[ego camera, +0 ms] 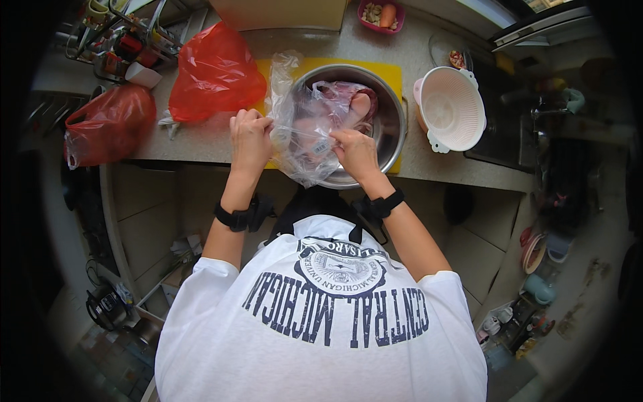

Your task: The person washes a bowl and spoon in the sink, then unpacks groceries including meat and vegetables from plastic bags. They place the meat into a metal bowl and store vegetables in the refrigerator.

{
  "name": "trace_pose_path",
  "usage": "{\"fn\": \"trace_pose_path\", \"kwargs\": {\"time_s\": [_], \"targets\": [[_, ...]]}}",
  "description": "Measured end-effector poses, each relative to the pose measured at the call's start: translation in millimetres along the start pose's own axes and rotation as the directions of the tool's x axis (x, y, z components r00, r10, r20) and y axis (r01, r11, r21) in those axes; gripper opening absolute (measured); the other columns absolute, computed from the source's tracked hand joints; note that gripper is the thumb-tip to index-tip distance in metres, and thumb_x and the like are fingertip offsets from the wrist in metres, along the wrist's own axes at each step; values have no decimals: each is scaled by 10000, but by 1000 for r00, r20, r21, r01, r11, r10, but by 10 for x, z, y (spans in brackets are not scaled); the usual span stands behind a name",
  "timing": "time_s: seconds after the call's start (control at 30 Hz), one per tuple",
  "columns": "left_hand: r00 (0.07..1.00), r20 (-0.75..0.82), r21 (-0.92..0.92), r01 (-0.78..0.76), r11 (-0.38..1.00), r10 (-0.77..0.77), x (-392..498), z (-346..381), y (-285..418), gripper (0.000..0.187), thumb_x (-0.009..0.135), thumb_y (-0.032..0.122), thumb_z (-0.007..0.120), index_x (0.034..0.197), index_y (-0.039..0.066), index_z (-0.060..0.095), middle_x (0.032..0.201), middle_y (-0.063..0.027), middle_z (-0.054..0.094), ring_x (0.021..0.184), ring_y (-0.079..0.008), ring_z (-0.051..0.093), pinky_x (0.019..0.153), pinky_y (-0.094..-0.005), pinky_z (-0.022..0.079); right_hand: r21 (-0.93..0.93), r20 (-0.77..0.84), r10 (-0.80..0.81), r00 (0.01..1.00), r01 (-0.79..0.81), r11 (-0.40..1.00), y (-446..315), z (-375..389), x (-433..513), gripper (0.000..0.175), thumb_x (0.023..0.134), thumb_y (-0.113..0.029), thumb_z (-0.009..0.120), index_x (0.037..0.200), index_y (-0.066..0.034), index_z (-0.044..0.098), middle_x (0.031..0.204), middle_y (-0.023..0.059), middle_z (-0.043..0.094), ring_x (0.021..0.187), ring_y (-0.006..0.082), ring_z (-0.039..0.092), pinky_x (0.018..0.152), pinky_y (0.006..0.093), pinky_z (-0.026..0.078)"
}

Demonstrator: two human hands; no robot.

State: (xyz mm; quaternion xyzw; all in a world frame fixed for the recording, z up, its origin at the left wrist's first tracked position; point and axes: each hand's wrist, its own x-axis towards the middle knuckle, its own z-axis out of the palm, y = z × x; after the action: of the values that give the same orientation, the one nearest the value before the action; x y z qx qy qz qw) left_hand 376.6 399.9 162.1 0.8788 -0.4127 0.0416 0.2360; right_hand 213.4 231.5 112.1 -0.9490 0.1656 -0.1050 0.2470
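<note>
A clear plastic bag [301, 161] bearing a printed label stretches between my two hands, over the left part of a stainless steel bowl [393, 135]. My left hand [252, 134] pinches the bag just outside the bowl's left side. Over the bowl's front part, my right hand [355, 152] grips the bag near its label. Raw meat [362, 103] with a pale, rounded end lies in the bowl, partly covered by clear plastic. More pinkish meat seems to show through the bag. Under the bowl is a yellow cutting board [387, 70].
Left of the board lie a red plastic bag [216, 75] and a second, filled red bag [113, 125]. To the right stands a white-and-pink colander [449, 110] beside the sink [502, 135]. A pink container [382, 27] holding a carrot and garlic is at the back.
</note>
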Motion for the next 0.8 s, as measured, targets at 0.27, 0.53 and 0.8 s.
{"fn": "trace_pose_path", "kwargs": {"time_s": [0.27, 0.53, 0.8], "targets": [[978, -165, -189, -156, 969, 126, 511, -829, 462, 83, 784, 64, 680, 844, 8, 668, 819, -91, 577, 825, -262, 531, 768, -365, 396, 586, -115, 188, 975, -86, 806, -526, -1318, -71, 208, 744, 22, 693, 948, -10, 669, 777, 39, 587, 608, 115, 490, 567, 237, 417], [930, -223, -361, -358, 861, 293, 921, -979, 1101, 73, 802, 58, 676, 835, -2, 654, 816, -89, 577, 822, -259, 532, 776, -354, 408, 535, -300, 322, 898, -122, 836, -729, -2004, -408, 202, 758, 59, 678, 948, -7, 660, 772, 24, 569, 619, 84, 471, 541, 214, 397], [847, -240, -468, -530, 707, 475, 982, -937, 1789, 82, 795, 69, 680, 822, -1, 645, 813, -92, 577, 800, -269, 535, 749, -353, 421, 544, -501, 453, 738, -139, 828, -748, -2309, -964, 180, 782, 76, 659, 950, 12, 659, 803, 13, 576, 650, 62, 482, 544, 190, 396]]}}
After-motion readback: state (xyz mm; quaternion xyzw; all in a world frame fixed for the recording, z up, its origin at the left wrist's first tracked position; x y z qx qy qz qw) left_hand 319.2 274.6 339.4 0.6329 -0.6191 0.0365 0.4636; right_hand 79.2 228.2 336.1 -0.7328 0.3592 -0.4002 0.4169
